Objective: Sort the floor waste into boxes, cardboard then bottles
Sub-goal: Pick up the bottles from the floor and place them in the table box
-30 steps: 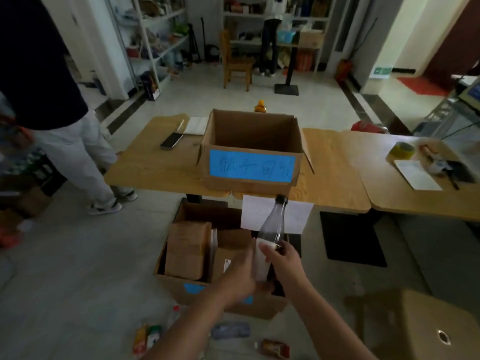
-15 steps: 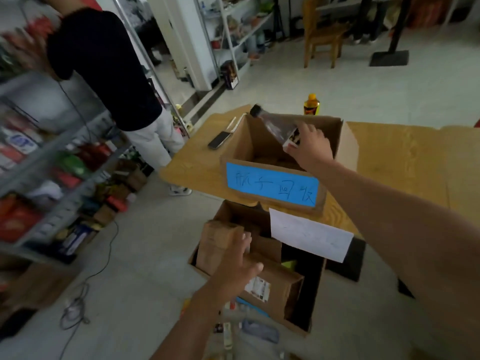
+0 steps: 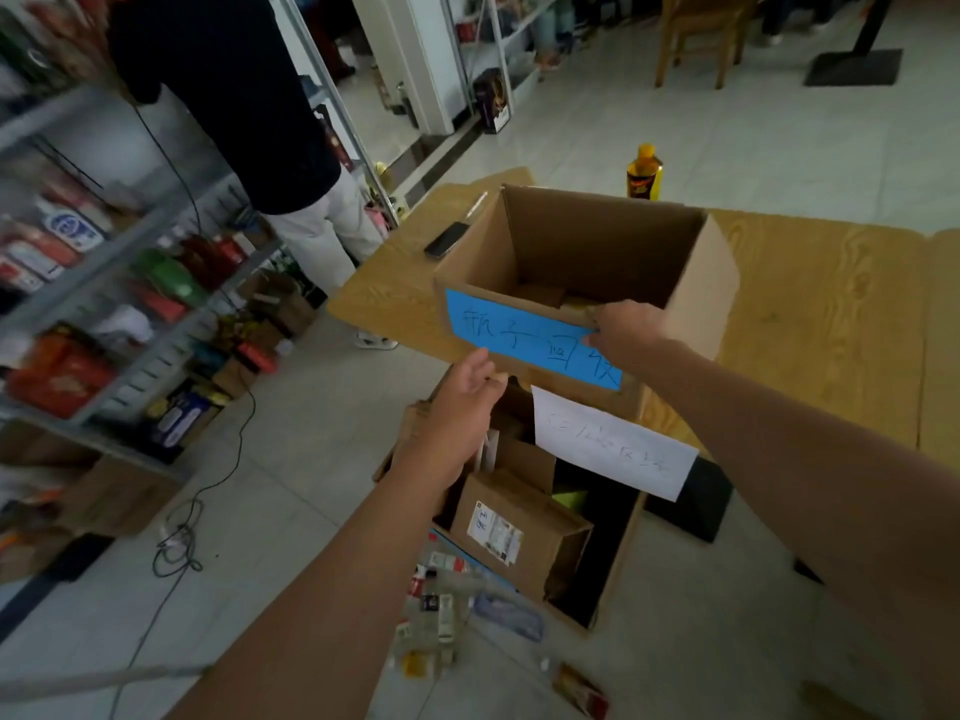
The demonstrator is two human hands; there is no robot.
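Right hand (image 3: 628,330) is hovering at the front rim of the blue-labelled box (image 3: 696,293) on the counter (image 3: 810,324), its grip unclear; open left hand (image 3: 462,402) is reaching below. Bottles (image 3: 441,610) are lying on the floor (image 3: 311,459).

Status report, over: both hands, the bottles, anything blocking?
Left hand open, at labelled box lower corner. Right hand at box front rim, grip unclear. Bottles lie on floor. Nothing blocking.

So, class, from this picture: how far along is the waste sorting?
Done: brown cardboard packages stand in the open floor box. In hand: the empty right hand is at the rim of the blue-labelled cardboard box; the left hand is open. Left: plastic bottles lie on the floor tiles.
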